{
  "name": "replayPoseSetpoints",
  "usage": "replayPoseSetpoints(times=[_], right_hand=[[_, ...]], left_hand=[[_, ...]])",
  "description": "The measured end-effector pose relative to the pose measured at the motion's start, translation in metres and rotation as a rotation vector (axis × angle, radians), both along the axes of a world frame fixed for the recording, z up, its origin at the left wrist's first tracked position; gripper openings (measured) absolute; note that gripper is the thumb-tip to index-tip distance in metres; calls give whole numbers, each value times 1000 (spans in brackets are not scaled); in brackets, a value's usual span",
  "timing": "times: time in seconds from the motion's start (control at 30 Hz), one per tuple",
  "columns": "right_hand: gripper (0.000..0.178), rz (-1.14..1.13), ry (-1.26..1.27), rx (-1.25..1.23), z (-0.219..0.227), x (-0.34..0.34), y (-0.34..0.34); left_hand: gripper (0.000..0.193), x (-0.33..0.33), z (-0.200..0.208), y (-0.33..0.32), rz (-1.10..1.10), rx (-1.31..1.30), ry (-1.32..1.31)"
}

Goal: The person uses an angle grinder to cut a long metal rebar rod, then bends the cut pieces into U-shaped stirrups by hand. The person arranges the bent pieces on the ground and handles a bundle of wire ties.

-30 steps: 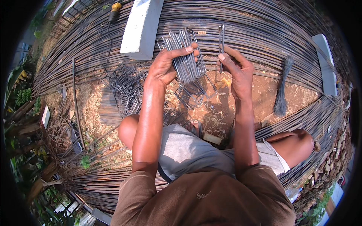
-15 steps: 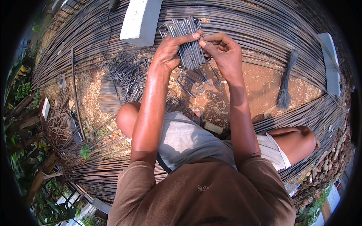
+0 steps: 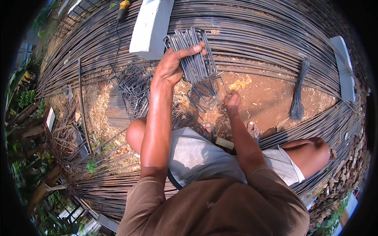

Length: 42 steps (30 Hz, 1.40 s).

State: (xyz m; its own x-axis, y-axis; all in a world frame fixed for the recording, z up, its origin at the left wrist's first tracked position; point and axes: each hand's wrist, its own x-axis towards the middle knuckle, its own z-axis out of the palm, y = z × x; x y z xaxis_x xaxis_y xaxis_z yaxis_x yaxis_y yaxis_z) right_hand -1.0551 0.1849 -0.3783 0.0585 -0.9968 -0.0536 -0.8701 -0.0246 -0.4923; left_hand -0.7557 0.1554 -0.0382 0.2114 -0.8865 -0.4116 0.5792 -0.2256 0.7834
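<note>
My left hand [image 3: 173,65] is closed around a bundle of bent steel rebar stirrups [image 3: 197,57], its thumb lying across them. The bundle is held up above the ground, its rectangular loops side by side. Lower and to the right, my right hand [image 3: 232,101] has its fingers closed at the end of a loose stirrup [image 3: 223,84]. Several more loose stirrups [image 3: 202,96] lie on the soil just left of that hand, partly behind the bundle. A tangled heap of stirrups [image 3: 136,86] sits to the left of my left forearm.
Long steel bars [image 3: 252,35] stretch across the far side. A white block [image 3: 151,29] rests on them, and another white block [image 3: 343,69] stands at right. A bundle of tie wire [image 3: 300,90] lies on the right. Short cut rods [image 3: 117,108] and a yellow-ended cable [image 3: 124,5] are at left.
My right hand has left the bundle and moved down to the loose stirrups on the ground. My left hand still holds the bundle, now slightly lower in the picture.
</note>
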Motion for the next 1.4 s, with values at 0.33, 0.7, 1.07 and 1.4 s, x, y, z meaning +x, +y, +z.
replayPoseSetpoints(times=[0.33,0.7,1.07,1.4], right_hand=[[14,-75,-1020,538,156,-15,-84],[10,403,-1328,-60,312,-30,-164],[12,53,-1222,416,359,39,-168],[13,157,-924,279,341,125,-150]], left_hand=[[51,3,-9,2,29,57,-23],[47,-13,-4,0,-14,71,4],[41,-44,3,-1,-172,39,21],[53,-63,-10,2,-214,32,106]])
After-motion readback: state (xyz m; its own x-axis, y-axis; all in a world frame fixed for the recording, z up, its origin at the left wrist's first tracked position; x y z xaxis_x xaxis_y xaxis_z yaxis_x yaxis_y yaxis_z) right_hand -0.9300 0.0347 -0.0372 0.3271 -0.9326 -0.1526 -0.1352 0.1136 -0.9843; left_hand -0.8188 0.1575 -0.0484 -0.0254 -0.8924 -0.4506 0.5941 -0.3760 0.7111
